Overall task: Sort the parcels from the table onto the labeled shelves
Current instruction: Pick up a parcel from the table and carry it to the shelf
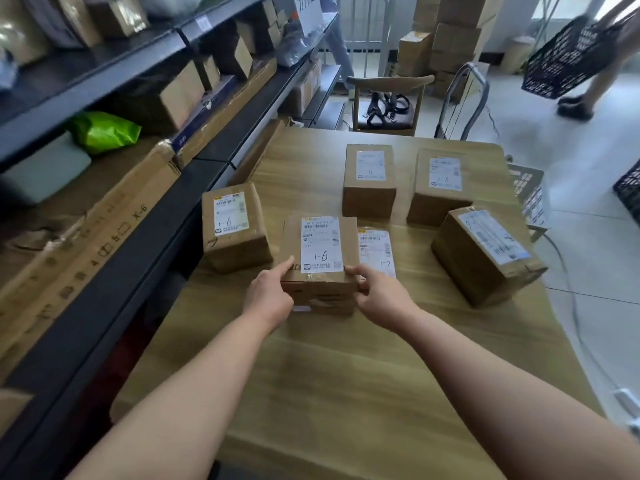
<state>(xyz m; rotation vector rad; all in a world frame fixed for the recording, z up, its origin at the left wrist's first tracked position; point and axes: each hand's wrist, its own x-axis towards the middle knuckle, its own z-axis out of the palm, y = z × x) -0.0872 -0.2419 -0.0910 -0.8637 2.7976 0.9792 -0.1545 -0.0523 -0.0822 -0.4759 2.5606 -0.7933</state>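
A brown cardboard parcel [320, 258] with a white label marked 1-6 sits near the middle of the wooden table [346, 375]. My left hand [272, 292] grips its left near corner and my right hand [379, 294] grips its right near corner. A flat parcel marked 1-7 [377, 249] lies partly under it on the right. Another 1-6 box [233, 230] stands to the left. Two more boxes [370, 180] [441, 185] stand farther back, and a tilted one [485, 254] is at the right.
Dark metal shelves [145, 216] run along the left, holding boxes, a long flat carton [79, 258] and a green bag [104, 131]. A wooden chair [388, 102] and a trolley handle [465, 98] stand beyond the table. A person carrying a black crate [568, 57] walks at the far right.
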